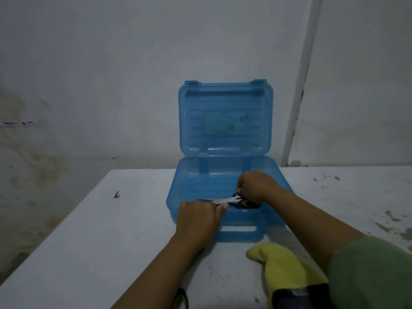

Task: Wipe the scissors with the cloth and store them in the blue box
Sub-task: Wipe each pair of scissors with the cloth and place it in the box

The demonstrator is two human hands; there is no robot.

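A translucent blue box (191,181) stands open on the white table, its lid upright against the wall. The scissors (231,200), with silver blades and black and orange handles, lie across the box's front rim, blades pointing left. My left hand (197,221) grips the blade end at that rim, thumb along the blades. Over the box's right part, my right hand (258,188) holds the handles. The yellow cloth (281,264) lies on the table in front of the box, right of centre, under my right forearm.
The white table (100,241) has stains on its right side and a small dark mark at the left. A grey wall rises close behind the box, with a white pipe (298,97) running up at the right. The box's carry handle (239,229) faces me.
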